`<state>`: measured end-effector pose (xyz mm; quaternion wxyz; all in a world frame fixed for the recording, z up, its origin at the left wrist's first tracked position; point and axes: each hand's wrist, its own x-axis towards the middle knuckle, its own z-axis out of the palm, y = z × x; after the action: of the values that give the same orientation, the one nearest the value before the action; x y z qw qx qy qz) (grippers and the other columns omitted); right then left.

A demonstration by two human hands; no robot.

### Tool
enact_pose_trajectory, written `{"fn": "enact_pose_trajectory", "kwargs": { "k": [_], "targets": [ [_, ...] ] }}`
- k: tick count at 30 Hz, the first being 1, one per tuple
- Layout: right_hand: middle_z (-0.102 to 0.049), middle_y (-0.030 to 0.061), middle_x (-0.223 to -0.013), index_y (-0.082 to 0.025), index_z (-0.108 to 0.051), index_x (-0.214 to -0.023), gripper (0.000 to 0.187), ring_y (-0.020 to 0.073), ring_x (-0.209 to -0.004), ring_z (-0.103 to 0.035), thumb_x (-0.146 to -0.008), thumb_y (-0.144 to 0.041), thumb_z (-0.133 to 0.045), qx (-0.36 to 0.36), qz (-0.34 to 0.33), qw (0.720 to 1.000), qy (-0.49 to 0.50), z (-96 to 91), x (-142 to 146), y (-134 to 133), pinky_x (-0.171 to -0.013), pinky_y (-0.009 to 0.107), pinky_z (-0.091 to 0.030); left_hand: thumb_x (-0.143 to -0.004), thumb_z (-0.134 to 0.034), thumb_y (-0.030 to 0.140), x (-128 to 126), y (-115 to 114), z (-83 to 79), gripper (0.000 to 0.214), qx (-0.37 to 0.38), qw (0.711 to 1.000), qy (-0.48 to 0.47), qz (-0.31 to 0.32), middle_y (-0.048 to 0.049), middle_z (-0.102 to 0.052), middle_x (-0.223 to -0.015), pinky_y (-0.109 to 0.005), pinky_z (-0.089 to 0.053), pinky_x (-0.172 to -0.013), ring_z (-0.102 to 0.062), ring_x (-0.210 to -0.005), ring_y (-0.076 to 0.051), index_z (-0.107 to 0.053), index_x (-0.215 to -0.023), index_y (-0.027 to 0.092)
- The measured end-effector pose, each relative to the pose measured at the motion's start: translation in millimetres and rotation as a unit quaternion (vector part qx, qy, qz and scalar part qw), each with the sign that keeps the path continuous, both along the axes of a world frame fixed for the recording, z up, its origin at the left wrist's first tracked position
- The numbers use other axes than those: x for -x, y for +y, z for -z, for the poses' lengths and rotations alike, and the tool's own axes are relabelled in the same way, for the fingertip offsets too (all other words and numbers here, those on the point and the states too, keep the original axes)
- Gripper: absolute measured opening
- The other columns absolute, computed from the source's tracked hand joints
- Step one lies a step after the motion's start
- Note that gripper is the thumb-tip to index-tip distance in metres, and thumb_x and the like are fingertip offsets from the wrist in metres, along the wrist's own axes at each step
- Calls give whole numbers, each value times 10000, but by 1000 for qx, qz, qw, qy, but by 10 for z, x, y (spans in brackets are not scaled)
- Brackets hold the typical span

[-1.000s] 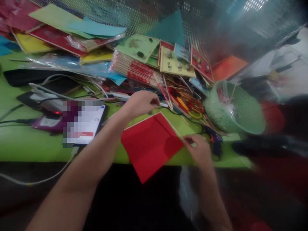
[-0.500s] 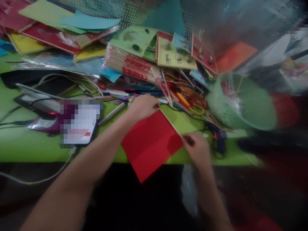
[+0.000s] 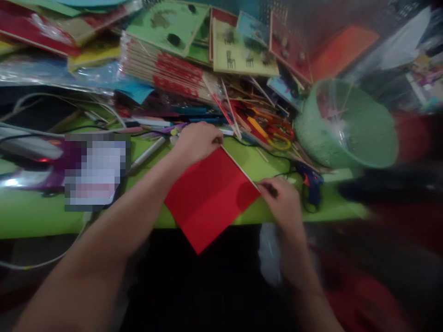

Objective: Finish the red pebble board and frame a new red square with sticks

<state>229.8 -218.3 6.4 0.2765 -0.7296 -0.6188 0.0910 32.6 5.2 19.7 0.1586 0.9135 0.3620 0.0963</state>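
Observation:
A square red sheet lies partly over the near edge of the green tabletop, one corner jutting out past it. Along its upper right edge runs a thin pale stick. My left hand is closed on the far corner, pinching the stick's upper end and the sheet. At the right corner, my right hand pinches the stick's other end between thumb and fingers. A glue gun rests just right of my right hand.
Behind my hands lie scissors, pens, loose sticks and a bag of wooden sticks. A green basket stands at right. Decorated boards pile up at the back. A phone and cables lie at left.
The whole view has shifted, so most things appear further left and higher. Both hands keep their hold at the same corners of the red sheet.

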Motion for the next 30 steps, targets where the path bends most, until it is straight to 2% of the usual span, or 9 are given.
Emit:
{"fn": "enact_pose_trajectory", "kwargs": {
  "k": [5,11,15,19,22,25,27,30],
  "targets": [
    [-722,33,-881,-219,-711,-912,116,197,-825,-640,-948,-272,-615,-25,31,999,13,-67,-95,-89,-759,338,-494,-855,-624,299,-2,12,15,200,30,999,-27,-6,-38,-757,-991,-359,-485,-920,-643,-1089,-276,-793,-961,291],
    [-708,38,-888,-230,-702,-938,89,208,-848,-638,-934,-292,-639,7,12,1000,8,-80,-50,-116,-776,351,-495,-853,-617,304,2,13,-1,211,0,1000,6,-7,-63,-755,-1023,-374,-498,-855,-657,-1034,-289,-777,-984,264],
    [-687,46,-877,-219,-687,-916,98,220,-858,-622,-917,-316,-673,22,-8,998,-59,-36,16,-52,-764,351,-463,-831,-631,298,32,-4,-26,201,18,1000,-9,-7,-46,-757,-987,-342,-484,-865,-664,-1031,-270,-756,-985,265],
    [-667,43,-821,-215,-648,-815,145,216,-800,-599,-937,-289,-622,12,18,991,-132,9,-12,-8,-726,345,-429,-811,-635,285,74,-33,-53,160,6,1000,-1,-13,-39,-751,-950,-329,-480,-849,-658,-1027,-262,-735,-934,268],
    [-666,40,-823,-212,-635,-826,142,214,-795,-599,-945,-281,-604,6,33,988,-151,23,-48,2,-715,338,-418,-795,-635,266,96,-51,-60,123,-15,1000,19,-14,-57,-742,-926,-341,-482,-847,-656,-1013,-267,-729,-872,248],
    [-672,38,-850,-214,-639,-881,144,207,-794,-608,-954,-335,-610,21,20,989,-146,32,-53,23,-704,327,-413,-794,-613,249,99,-76,-66,122,-30,999,35,-12,-78,-738,-914,-363,-484,-850,-659,-1003,-279,-726,-833,228],
    [-673,38,-856,-220,-633,-880,157,202,-777,-608,-962,-349,-595,28,17,987,-155,46,-51,53,-676,320,-395,-799,-585,233,90,-101,-74,151,-40,998,44,-17,-101,-741,-919,-384,-486,-842,-666,-996,-295,-731,-833,212],
    [-664,37,-817,-222,-616,-839,153,200,-716,-590,-957,-308,-568,25,47,981,-188,70,-57,117,-617,319,-345,-814,-525,205,69,-140,-90,221,-62,995,72,-26,-144,-745,-920,-407,-494,-800,-678,-964,-320,-743,-839,182]
  ]
}}
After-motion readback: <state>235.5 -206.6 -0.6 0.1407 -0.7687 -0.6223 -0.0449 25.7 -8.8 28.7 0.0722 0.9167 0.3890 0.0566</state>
